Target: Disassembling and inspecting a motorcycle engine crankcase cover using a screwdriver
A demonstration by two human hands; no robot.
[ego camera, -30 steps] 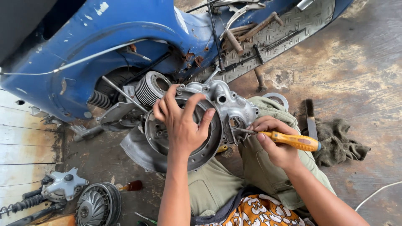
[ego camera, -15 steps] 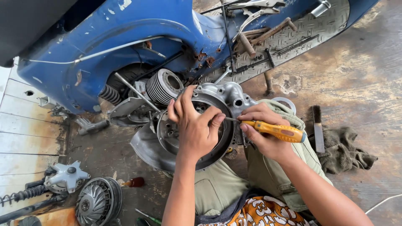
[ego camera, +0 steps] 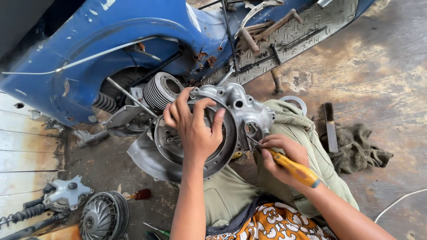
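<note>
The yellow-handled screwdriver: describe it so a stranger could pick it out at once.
Start at the blue scooter body lying on its side and drop to the silver engine casing below it. Just right of the casing, the right hand grips the screwdriver, tip at the casing. It is the only tool with a yellow-orange handle and blue end.

The left hand (ego camera: pixel 195 129) hid the engine cover's (ego camera: pixel 231 146) centre; the screwdriver's (ego camera: pixel 284 162) tip was lost behind the casing.
</note>
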